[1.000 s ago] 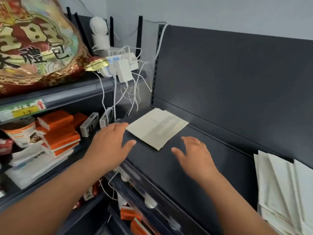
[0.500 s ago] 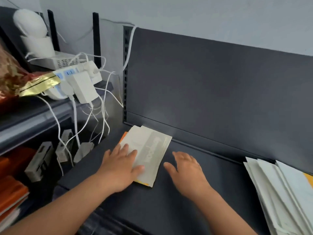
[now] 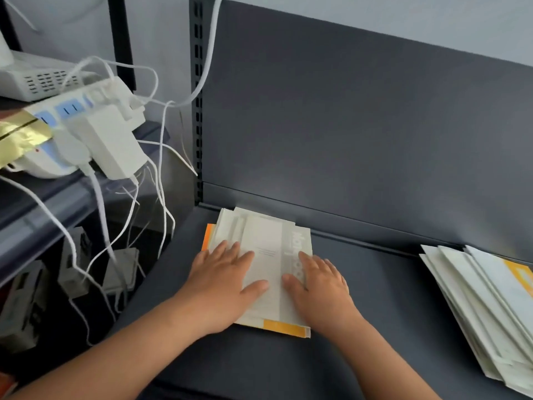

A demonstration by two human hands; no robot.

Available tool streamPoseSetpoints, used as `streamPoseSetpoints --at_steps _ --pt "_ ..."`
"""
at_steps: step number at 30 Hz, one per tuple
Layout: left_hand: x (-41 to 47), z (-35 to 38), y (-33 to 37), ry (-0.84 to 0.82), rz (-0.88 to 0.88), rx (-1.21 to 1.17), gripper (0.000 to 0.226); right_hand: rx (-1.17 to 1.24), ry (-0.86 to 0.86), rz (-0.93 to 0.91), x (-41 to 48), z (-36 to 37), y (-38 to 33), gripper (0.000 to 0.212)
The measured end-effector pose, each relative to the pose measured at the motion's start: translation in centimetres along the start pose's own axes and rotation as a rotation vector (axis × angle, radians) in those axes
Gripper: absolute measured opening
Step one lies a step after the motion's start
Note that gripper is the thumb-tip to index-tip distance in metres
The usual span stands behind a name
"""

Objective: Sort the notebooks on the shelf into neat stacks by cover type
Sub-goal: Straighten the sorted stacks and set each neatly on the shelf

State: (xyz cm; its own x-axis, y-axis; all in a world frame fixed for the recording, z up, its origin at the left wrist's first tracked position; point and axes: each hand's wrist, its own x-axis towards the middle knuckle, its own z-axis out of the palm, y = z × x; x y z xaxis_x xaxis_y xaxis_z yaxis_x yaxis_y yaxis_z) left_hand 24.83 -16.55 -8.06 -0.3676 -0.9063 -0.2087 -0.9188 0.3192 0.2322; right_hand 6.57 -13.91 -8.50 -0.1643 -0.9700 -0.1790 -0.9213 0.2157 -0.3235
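Note:
A small stack of thin notebooks (image 3: 265, 243) with pale covers and orange edges lies at the left end of the dark shelf (image 3: 375, 298), against the back panel. My left hand (image 3: 222, 287) lies flat on the stack's left half, fingers spread. My right hand (image 3: 320, 287) lies flat on its right half, fingers straight. A second, fanned pile of pale notebooks (image 3: 484, 307) sits at the right end of the shelf, one showing an orange cover patch.
To the left, a white power strip (image 3: 86, 128) with adapters hangs over a neighbouring shelf, its white cables (image 3: 161, 180) dangling near the stack. A dark back panel (image 3: 360, 125) rises behind the shelf. Small grey boxes (image 3: 72, 264) stand lower left.
Both hands moved forward onto the left stack. The stack has turned and squared up from a slanted lie to roughly straight against the back panel. The camera has moved closer.

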Motion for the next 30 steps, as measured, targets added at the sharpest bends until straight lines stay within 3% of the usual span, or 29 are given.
streamPoseSetpoints --at_steps 3,7,12,17,19,22,24,26,28,30 --pt "0.5 -0.1 -0.4 0.053 -0.012 -0.013 0.076 -0.005 0.032 0.048 0.2 0.0 0.3 0.063" --pt "0.9 -0.1 -0.7 -0.009 -0.039 -0.014 0.08 0.013 0.022 0.061 0.0 0.4 -0.3 0.064" --pt "1.4 -0.7 -1.2 0.149 -0.092 -0.178 0.059 0.075 0.024 0.068 0.0 0.6 -1.0 0.067" --pt "1.6 0.1 -2.1 0.019 -0.155 -0.113 0.07 0.1 0.067 0.113 -0.2 0.6 -2.2 0.065" --pt "1.4 0.4 -2.1 0.008 -0.15 -0.096 0.072 0.206 0.092 0.152 -0.3 0.1 -2.7 0.066" --pt "1.3 0.4 -1.9 -0.007 -0.163 -0.081 0.073 0.613 0.156 0.233 0.0 -0.8 -2.9 0.063" --pt "1.3 0.3 -1.7 -0.005 -0.169 -0.068 0.073 0.891 0.131 0.338 0.3 -1.1 -2.9 0.078" --pt "1.2 0.3 -1.6 0.01 -0.171 -0.059 0.073 0.976 0.091 0.392 0.6 -1.1 -2.8 0.085" --pt "1.1 0.2 -1.5 0.033 -0.159 -0.075 0.072 0.99 0.071 0.403 0.7 -1.0 -2.6 0.077" --pt "1.2 0.3 -1.5 0.085 -0.131 -0.161 0.069 1.062 0.056 0.408 0.9 -1.2 -2.3 0.054"
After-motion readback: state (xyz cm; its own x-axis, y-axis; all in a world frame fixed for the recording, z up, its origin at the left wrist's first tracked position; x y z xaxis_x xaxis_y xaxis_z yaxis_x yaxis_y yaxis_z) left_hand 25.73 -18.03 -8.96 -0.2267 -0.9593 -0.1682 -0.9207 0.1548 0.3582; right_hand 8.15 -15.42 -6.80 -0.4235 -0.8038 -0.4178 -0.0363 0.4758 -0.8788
